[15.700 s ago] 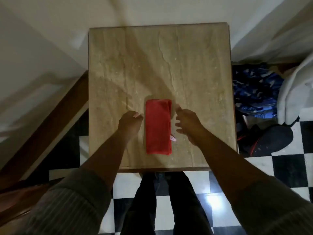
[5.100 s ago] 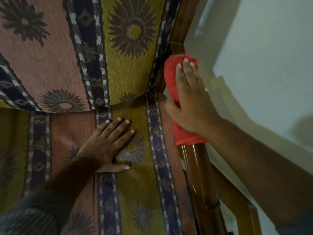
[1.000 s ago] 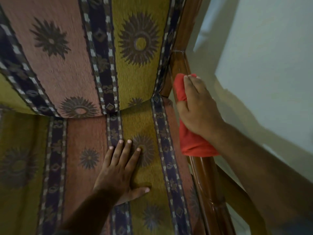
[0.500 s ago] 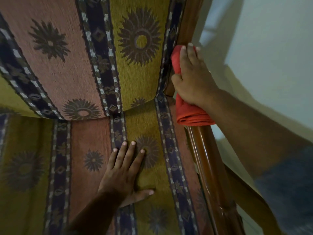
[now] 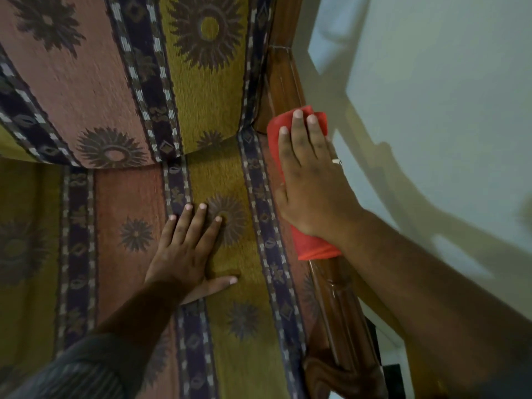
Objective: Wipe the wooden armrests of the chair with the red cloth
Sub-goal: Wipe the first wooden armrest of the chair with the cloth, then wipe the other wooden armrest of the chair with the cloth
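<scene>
The red cloth [image 5: 312,247] lies wrapped over the chair's right wooden armrest [image 5: 341,309], which runs from the backrest post down to the lower right. My right hand [image 5: 311,182] presses flat on the cloth, fingers stretched along the rail and pointing at the backrest. Cloth shows beyond my fingertips and below my wrist. My left hand [image 5: 190,249] rests flat on the patterned seat cushion [image 5: 236,355], fingers spread, holding nothing. The left armrest is out of view.
The patterned backrest cushion [image 5: 86,82] fills the upper left. A pale wall [image 5: 446,96] stands close along the right side of the armrest, with shadows of the chair on it. A dark strip of floor [image 5: 391,375] shows at the lower right.
My right hand has slid the cloth back down the armrest, away from the backrest post, and its fingers lie flatter. The left hand has stayed on the seat.
</scene>
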`<action>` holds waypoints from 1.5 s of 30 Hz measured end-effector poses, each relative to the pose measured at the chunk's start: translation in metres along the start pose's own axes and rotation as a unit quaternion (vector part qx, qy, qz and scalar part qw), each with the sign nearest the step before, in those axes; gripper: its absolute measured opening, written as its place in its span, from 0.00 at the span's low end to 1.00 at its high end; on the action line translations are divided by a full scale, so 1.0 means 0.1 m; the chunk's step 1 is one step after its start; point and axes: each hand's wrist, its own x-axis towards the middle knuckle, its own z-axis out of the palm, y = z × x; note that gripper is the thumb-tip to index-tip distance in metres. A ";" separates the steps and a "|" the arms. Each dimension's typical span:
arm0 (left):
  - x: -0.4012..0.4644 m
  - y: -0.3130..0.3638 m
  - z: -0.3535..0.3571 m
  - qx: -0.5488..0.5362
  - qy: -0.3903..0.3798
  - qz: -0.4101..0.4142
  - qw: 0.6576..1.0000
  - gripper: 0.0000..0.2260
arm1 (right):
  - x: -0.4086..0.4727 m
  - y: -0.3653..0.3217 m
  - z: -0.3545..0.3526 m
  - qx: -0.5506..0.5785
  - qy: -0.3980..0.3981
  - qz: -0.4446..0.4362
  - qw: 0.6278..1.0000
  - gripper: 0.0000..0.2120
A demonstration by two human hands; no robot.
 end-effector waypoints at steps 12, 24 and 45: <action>0.00 0.02 -0.06 0.014 -0.003 -0.012 1.000 0.54 | -0.85 -0.10 0.21 0.026 0.034 0.027 0.999 0.34; 0.12 1.00 -1.17 -0.606 0.016 -0.213 0.766 0.16 | -0.94 0.04 0.00 0.331 0.103 0.309 0.886 0.19; -2.01 -0.26 -1.79 -0.519 0.200 -0.356 0.751 0.08 | -0.96 -2.51 -0.34 0.568 0.121 0.191 0.791 0.16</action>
